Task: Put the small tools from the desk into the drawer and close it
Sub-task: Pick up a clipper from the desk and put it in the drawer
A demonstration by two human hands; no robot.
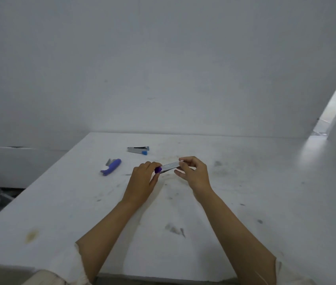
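Both my hands hold one silver nail clipper with a purple end point(168, 167) just above the middle of the white desk point(265, 182). My left hand point(143, 182) pinches its purple end, and my right hand point(193, 171) grips the metal end. A second silver clipper with a blue end point(138, 150) lies farther back on the desk. To the left lies a small purple-handled tool point(111, 167) with a grey metal piece beside it. No drawer is in view.
The desk is stained and scuffed, with a yellowish spot point(31, 236) near its front left. A white wall point(163, 68) rises right behind the desk. Past the left edge is a lower white ledge point(8, 161) with floor below.
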